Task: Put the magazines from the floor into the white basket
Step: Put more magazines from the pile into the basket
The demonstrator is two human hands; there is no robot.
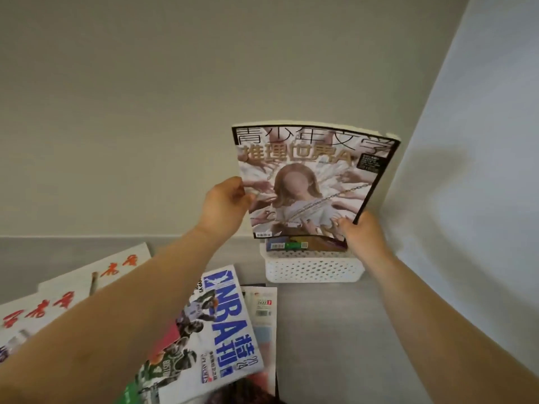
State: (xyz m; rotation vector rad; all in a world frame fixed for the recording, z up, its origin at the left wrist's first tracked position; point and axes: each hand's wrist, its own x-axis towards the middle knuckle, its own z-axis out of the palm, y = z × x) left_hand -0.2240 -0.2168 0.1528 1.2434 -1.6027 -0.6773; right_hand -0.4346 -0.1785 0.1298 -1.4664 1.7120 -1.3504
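One magazine (312, 182) upright just above white basket (315, 268), bottom edge at the rim. Left grip (226, 205) pinches its left edge; right grip (360, 231) curled round its bottom-right corner. NBA magazine (221, 325) and others on floor (335, 330), left of basket.

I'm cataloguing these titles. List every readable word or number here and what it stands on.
"青少年文学": top of the held glossy illustrated magazine.
"推理世界A": gold letters beneath, same cover.
"NBA特刊": blue title, basketball magazine on the floor.
"2021": pale magazine under it.
Red brush characters, white magazines: too blurred.
Barcode stickers inside the white perforated plastic basket: too small.
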